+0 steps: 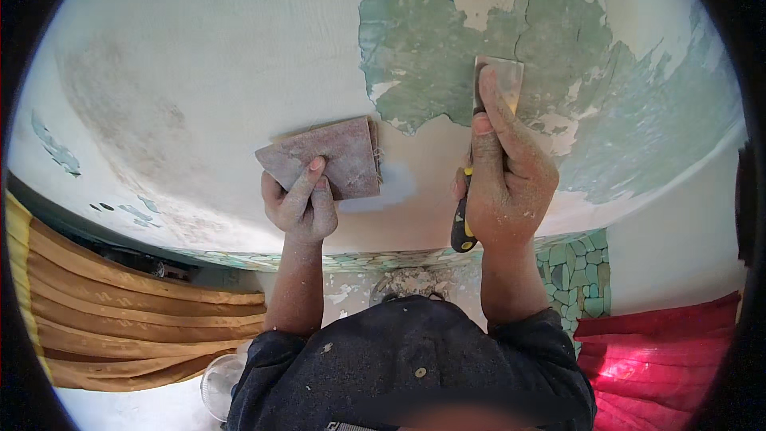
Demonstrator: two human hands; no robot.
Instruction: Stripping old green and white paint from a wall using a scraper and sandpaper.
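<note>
The left hand (302, 209) grips one folded brown sheet (323, 152) by one white wall (231, 48). The right hand (511, 183) holds one scraper (460, 227), its blade (512, 74) over the green patch (427, 68); I can't tell if it touches. One gold curtain (144, 311) and one red curtain (662, 359) hang nearby.

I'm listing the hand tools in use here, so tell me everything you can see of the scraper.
The scraper has a flat, shiny, metal-looking blade and a dark handle with yellow parts. The right hand's grip closes around the handle and hides much of it; the index finger lies along the blade, the thumb below its tip. The blade points toward the picture's top, over the wall's green patch. Whether its edge touches the wall cannot be told.
</note>
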